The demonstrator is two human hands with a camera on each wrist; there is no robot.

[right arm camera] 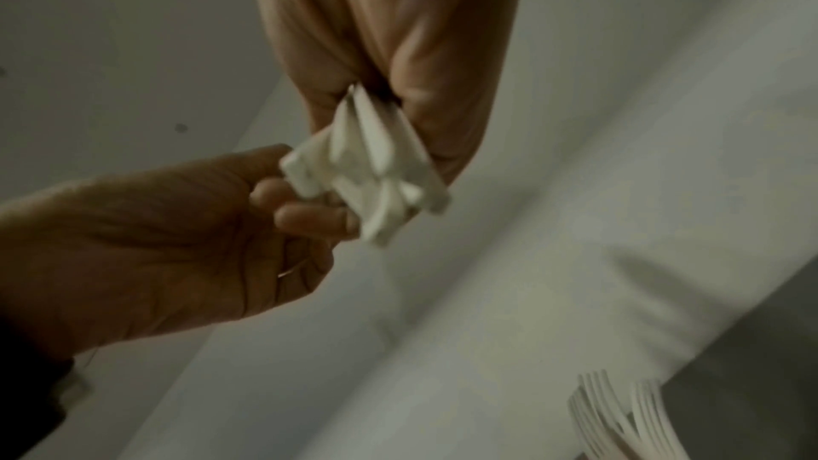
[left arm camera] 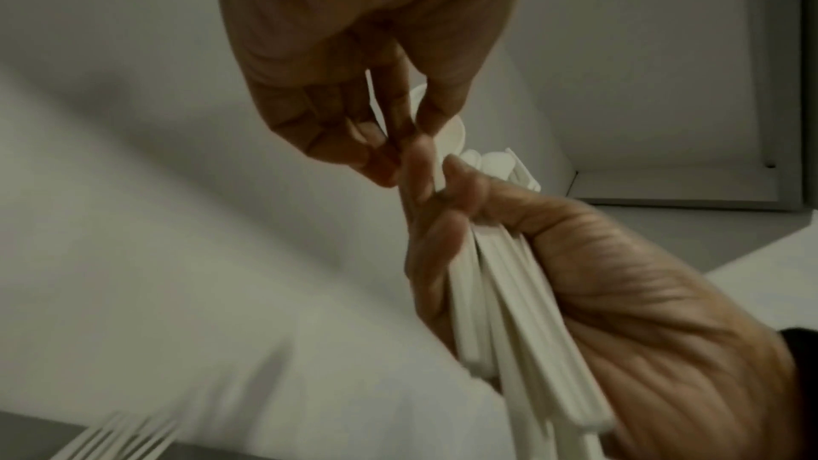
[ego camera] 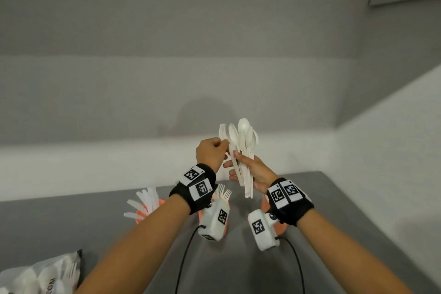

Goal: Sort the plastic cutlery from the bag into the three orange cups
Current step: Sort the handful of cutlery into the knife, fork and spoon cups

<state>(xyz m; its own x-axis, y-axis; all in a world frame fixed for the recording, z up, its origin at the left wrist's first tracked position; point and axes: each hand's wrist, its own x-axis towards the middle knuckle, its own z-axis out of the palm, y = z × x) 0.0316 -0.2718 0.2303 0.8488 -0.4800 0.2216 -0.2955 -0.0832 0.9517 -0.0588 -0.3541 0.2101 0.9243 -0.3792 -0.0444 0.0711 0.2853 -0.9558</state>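
My right hand [ego camera: 241,167] grips a bundle of white plastic cutlery [ego camera: 243,148] upright above the table, with spoon bowls and fork tines on top. My left hand [ego camera: 223,151] pinches one white piece at the bundle's left edge; which kind it is I cannot tell. The left wrist view shows the left hand's fingers [left arm camera: 398,139] pinching, and the bundle [left arm camera: 509,292] in the right hand [left arm camera: 642,310]. The handle ends [right arm camera: 367,180] show in the right wrist view. Three orange cups stand below: the left cup [ego camera: 162,202] holds knives, the middle cup [ego camera: 201,216] forks, the right cup [ego camera: 280,227] is mostly hidden.
The clear cutlery bag [ego camera: 40,277] lies at the grey table's [ego camera: 95,227] near left corner with white pieces inside. A white wall rises right behind the cups. Black cables hang from both wrist cameras. Fork tines [left arm camera: 119,436] stick up below the hands.
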